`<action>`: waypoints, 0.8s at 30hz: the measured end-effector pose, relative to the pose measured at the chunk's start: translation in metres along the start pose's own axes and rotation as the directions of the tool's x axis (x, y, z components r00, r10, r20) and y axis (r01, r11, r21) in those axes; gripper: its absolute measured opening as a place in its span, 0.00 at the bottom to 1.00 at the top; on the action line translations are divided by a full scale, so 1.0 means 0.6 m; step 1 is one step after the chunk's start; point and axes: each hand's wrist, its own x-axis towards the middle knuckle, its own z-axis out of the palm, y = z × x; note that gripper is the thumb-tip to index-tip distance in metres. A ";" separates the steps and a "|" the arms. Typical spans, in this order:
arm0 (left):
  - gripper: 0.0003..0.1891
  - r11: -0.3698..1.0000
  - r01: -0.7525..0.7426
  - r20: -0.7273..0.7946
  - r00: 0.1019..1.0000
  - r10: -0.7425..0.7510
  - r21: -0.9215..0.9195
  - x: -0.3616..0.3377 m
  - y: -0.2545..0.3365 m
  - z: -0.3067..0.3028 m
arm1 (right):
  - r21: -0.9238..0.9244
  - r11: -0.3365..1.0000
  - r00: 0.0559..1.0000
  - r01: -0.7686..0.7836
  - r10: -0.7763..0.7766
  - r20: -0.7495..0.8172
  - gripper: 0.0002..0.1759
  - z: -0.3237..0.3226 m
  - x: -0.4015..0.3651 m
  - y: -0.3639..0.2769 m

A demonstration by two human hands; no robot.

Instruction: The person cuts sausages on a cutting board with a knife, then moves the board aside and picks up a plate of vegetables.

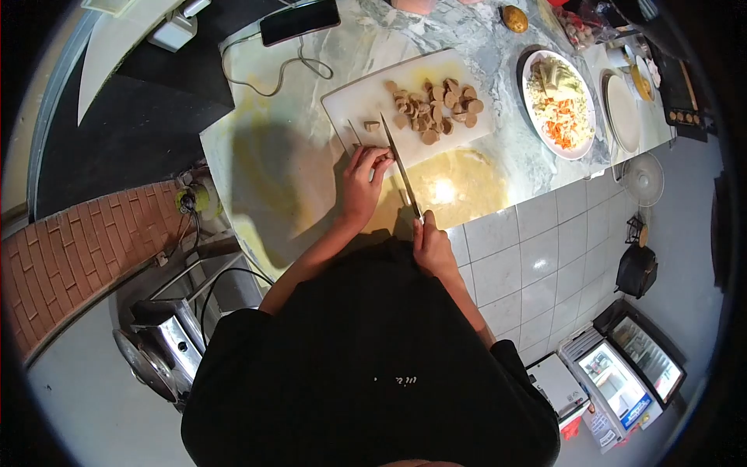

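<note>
While the left hand [362,185], fingers curled, pinches a brown piece [386,156] at the cutting board's [346,111] near-left corner, the right hand [433,247] clamps the knife [402,170] by its handle.

Looking like a kitchen. Showing knife [400,165], board [342,105], sliced food [429,109], plate [572,155] of chopped food and potato [514,19] on marbled counter [498,74]. Also showing tiled floor [537,257] and glass-front unit [646,352]. Not revealing whether home or shop.
</note>
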 end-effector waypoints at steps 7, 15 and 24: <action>0.08 1.000 0.001 0.012 1.000 -0.002 0.015 0.004 0.007 -0.003 | 0.017 1.000 0.999 -0.015 0.014 0.036 0.15 0.003 0.005 -0.001; 0.08 1.000 0.020 0.016 1.000 -0.020 0.020 0.003 0.002 -0.003 | -0.008 0.999 0.997 -0.038 0.038 0.071 0.15 0.006 0.012 -0.001; 0.08 0.999 0.032 0.016 0.999 -0.032 0.014 0.003 0.000 -0.001 | -0.063 0.995 0.993 -0.080 0.085 0.076 0.17 0.005 0.019 -0.011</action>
